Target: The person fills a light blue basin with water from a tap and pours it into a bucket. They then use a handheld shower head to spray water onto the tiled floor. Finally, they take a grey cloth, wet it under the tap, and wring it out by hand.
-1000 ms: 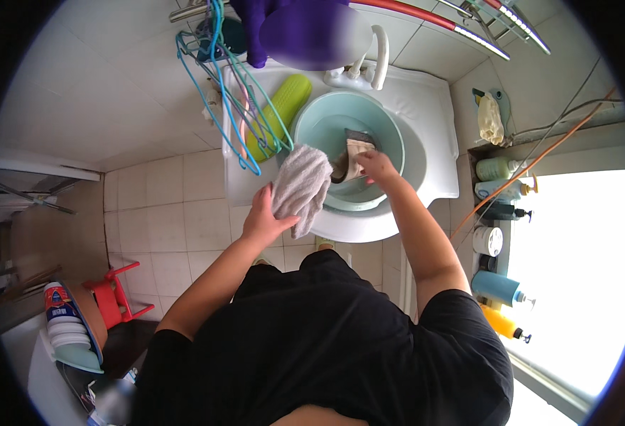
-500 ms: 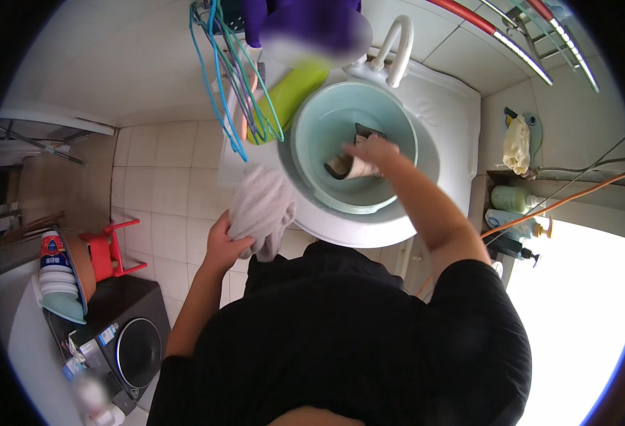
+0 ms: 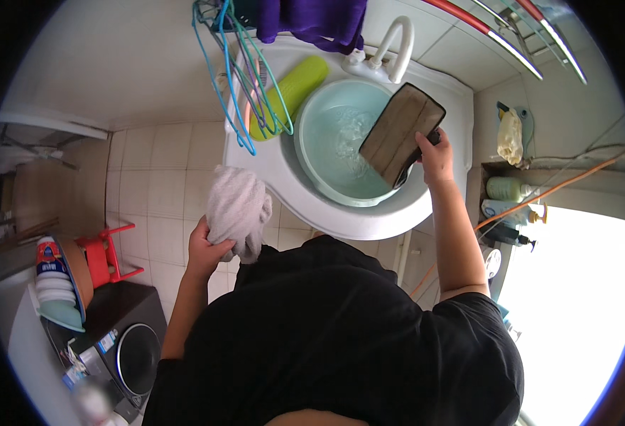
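My left hand (image 3: 205,250) is closed around a bunched light grey towel (image 3: 238,206), held beside the sink over the floor. My right hand (image 3: 437,157) grips one edge of a flat, rectangular brown piece with dark edging (image 3: 403,133); its exact kind I cannot tell. The piece is tilted over the right side of a pale blue-green basin (image 3: 305,174). Rippling water (image 3: 348,138) with bubbles lies in the basin, which stands in the white sink (image 3: 390,228).
A white faucet (image 3: 400,53) rises behind the basin. Blue and green hangers (image 3: 229,85) hang at the back left, near a green rounded object (image 3: 291,96). Purple cloth (image 3: 312,21) hangs above. Bottles (image 3: 506,189) stand at right; a red stool (image 3: 103,255) is at left.
The brown piece, bent in the water before, is now lifted out and flattened, toward the right. My right hand has drawn right with it. The towel in my left hand moved slightly left.
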Action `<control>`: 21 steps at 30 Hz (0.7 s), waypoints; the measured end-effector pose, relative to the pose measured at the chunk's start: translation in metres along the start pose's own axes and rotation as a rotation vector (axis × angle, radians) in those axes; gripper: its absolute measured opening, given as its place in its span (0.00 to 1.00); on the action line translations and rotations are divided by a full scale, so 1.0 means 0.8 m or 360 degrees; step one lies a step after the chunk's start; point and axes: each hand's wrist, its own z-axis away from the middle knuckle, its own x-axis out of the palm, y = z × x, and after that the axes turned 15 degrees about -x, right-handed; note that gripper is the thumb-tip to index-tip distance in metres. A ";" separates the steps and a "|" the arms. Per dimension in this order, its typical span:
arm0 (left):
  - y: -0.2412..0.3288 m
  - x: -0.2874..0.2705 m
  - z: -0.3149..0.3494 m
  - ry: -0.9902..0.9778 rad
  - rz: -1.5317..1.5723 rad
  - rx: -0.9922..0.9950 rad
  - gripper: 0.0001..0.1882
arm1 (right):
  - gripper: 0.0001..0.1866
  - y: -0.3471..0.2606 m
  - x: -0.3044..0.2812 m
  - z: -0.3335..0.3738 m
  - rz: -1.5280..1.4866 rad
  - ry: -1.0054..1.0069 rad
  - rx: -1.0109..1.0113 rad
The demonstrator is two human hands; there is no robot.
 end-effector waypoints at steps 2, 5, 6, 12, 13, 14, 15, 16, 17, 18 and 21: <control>0.008 -0.002 -0.009 -0.0059 -0.0146 0.0053 0.27 | 0.17 -0.005 -0.004 0.012 -0.0031 0.0104 -0.0081; 0.016 -0.004 -0.019 -0.0178 -0.0332 0.0150 0.28 | 0.17 -0.011 -0.012 0.041 -0.0144 0.0273 -0.0132; 0.014 -0.012 -0.021 -0.0265 -0.0331 0.0195 0.28 | 0.18 -0.002 -0.012 0.047 -0.0019 0.0333 -0.0159; 0.051 0.001 -0.024 -0.0593 -0.0471 0.0259 0.29 | 0.19 -0.027 -0.002 0.109 -0.0206 0.0650 -0.0280; 0.061 0.003 -0.022 -0.0658 -0.0448 0.0244 0.29 | 0.17 -0.035 -0.004 0.121 -0.0322 0.0702 -0.0363; 0.071 0.007 -0.021 -0.0751 -0.0519 0.0272 0.28 | 0.15 -0.042 -0.011 0.136 -0.0270 0.0779 -0.0388; 0.080 0.010 -0.021 -0.0805 -0.0582 0.0302 0.28 | 0.14 -0.050 -0.020 0.152 -0.0215 0.0854 -0.0411; 0.087 0.010 -0.019 -0.0850 -0.0637 0.0331 0.28 | 0.13 -0.067 -0.026 0.170 -0.0189 0.0938 -0.0459; 0.092 0.015 -0.018 -0.0907 -0.0688 0.0353 0.28 | 0.13 -0.061 -0.036 0.180 -0.0304 0.1031 -0.0553; 0.099 0.020 -0.016 -0.0962 -0.0720 0.0337 0.27 | 0.13 -0.058 -0.050 0.195 -0.0296 0.1109 -0.0567; 0.126 0.036 -0.003 -0.1098 -0.0825 0.0267 0.27 | 0.13 -0.073 -0.083 0.247 -0.0261 0.1334 -0.0634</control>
